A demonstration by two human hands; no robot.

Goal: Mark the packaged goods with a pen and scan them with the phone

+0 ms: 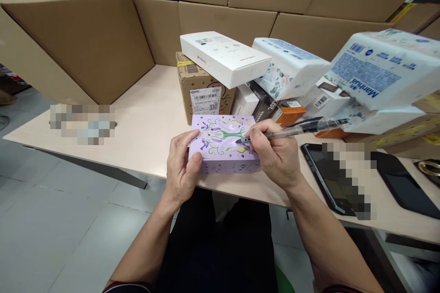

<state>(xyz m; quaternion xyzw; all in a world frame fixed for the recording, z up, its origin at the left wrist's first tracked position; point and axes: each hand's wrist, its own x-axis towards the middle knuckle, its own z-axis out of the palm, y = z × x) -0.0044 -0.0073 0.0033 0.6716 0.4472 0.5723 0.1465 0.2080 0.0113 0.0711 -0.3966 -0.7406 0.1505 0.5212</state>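
A purple box [223, 166] with green, yellow and violet drawings on its top lies at the front edge of the table. My left hand [181, 167] grips its left end, thumb at the near side and fingers on the far corner. In my right hand [277, 153] is a pen [288, 131] with a clear barrel, pinched between thumb and fingers. Its tip rests on or just over the drawn top of the box, right of the middle. The heel of that hand is against the box's right end.
Behind the purple box stand a brown carton [202, 98] and a flat white box [225, 57] on it. Tissue packs [374, 71] are piled at the right. A phone-like device [326, 178] and a dark phone [405, 183] lie on the table [140, 123]. Cardboard boxes [227, 23] wall the back.
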